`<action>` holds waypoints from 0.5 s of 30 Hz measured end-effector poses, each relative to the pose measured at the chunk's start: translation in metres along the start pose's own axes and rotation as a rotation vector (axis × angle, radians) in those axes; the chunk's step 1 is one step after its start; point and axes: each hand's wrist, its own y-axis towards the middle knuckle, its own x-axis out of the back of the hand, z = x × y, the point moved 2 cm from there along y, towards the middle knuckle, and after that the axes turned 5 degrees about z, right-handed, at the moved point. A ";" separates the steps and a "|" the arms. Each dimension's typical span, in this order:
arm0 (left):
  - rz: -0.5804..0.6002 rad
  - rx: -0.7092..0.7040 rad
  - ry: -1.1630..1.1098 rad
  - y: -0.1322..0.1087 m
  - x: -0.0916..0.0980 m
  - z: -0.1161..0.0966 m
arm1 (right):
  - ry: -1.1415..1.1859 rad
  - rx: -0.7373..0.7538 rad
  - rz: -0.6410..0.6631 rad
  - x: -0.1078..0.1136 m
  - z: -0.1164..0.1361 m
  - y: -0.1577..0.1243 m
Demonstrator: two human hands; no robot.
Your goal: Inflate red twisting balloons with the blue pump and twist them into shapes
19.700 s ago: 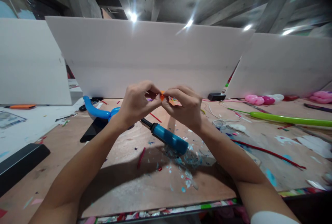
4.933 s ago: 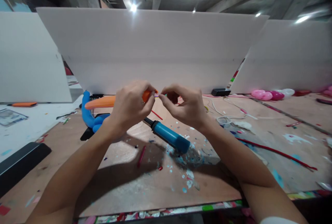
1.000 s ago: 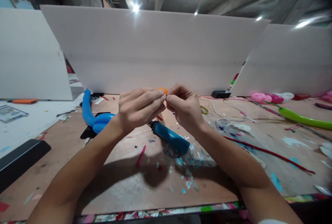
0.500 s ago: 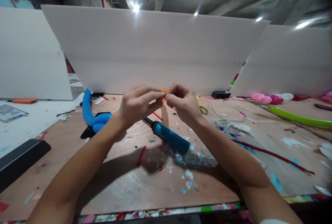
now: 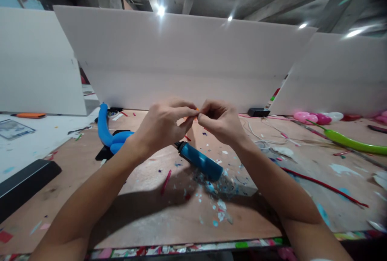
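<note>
Fingertip to fingertip, my left hand [image 5: 171, 122] and my right hand [image 5: 222, 122] meet above the middle of the table. Both pinch a small orange balloon [image 5: 196, 118], of which only slivers show between the fingers. Below them a blue hand pump [image 5: 201, 160] lies slantwise, its nozzle end partly behind my left hand. A twisted blue balloon [image 5: 105, 126] rests beyond my left forearm, its near part covered by the arm.
Left of my arm lies a black box-like object [image 5: 30, 186]. Rightward are a red uninflated balloon [image 5: 325, 182], a green balloon [image 5: 353, 142] and pink balloons [image 5: 313, 116]. White boards [image 5: 187, 59] stand at the back. Balloon scraps [image 5: 220, 204] litter the table.
Both hands have shifted slightly right and closer together, and less of the orange balloon shows. At the right, the green balloon has moved rightward.
</note>
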 end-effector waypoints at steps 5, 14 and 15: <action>-0.054 0.017 0.065 0.001 0.000 -0.008 | -0.063 0.054 -0.072 -0.001 0.008 -0.004; -0.033 -0.044 0.064 0.001 0.003 -0.009 | 0.081 0.024 -0.043 0.001 0.008 -0.004; -0.045 -0.049 0.086 0.000 0.001 -0.009 | 0.075 0.029 -0.053 0.001 0.009 -0.004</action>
